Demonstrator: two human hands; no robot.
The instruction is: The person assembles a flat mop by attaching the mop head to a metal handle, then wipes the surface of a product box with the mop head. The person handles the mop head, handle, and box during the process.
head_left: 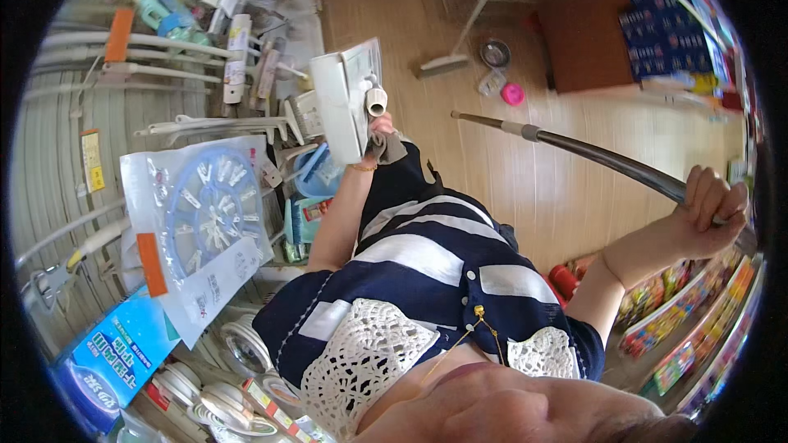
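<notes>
My left hand (381, 126) is closed around a white box-like plastic head (341, 107) with a short, hollow round socket (376, 102) facing outward. A grey cloth (386, 148) is bunched at the same hand, between palm and wrist. Out to the right, my right hand (712, 203) grips a dark metal pole (607, 160) near its thick end. The pole has a pale grey collar and a thinner section that points left toward the white head. Pole tip and socket are apart.
Store hooks on the left hold a bagged blue clip hanger (217, 201), a blue package (119, 361) and bottles. Ahead on the wooden floor lie a white-footed rack (443, 64), a metal bowl (495, 54) and a pink lid-like item (512, 94). Snack shelves (681, 312) line the right.
</notes>
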